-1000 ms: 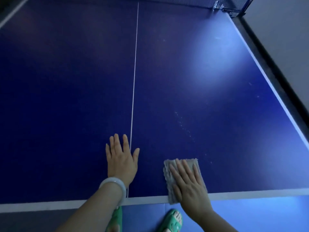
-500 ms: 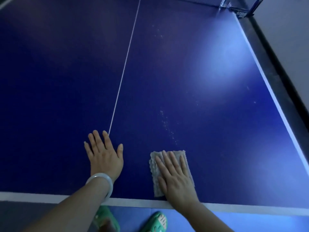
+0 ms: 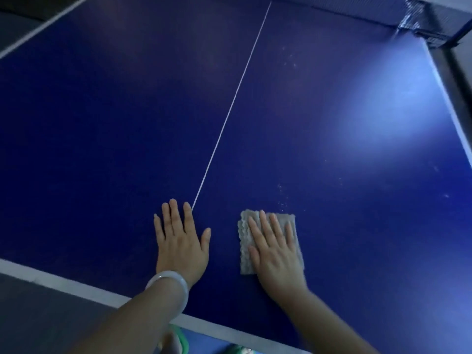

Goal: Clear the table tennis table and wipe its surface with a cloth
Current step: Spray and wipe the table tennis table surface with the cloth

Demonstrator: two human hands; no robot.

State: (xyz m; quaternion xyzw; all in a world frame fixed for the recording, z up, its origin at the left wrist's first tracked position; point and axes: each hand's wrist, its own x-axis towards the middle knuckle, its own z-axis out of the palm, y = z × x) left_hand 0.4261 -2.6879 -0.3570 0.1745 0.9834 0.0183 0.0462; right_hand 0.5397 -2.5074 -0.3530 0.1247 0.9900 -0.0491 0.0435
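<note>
Dim light falls over a dark blue table tennis tabletop (image 3: pixel 127 123), with one bright patch of glare toward its far right side. A thin white centre line (image 3: pixel 231 103) runs from the far end down toward the near edge, and a white border stripe (image 3: pixel 76 284) marks that near edge. At the far right corner the net (image 3: pixel 419 19) and its clamp show, blurred.

A folded grey cloth (image 3: pixel 290 222) lies flat on the tabletop to the right of the centre line, near the white border stripe. The right hand (image 3: pixel 274 254) lies on top of it, palm down, fingers straight and slightly spread, pressing it against the surface; nothing is gripped. Just beyond the cloth's far edge a trail of small pale specks (image 3: pixel 282 198) dots the blue surface, and more specks show farther up.

The left hand (image 3: pixel 180 241) rests flat on the bare tabletop just beside the cloth, fingers extended, its index fingertip at the near end of the centre line. A pale bangle (image 3: pixel 169 283) circles that wrist.

Below the table edge, green sandals (image 3: pixel 182 341) are partly visible on the floor.
</note>
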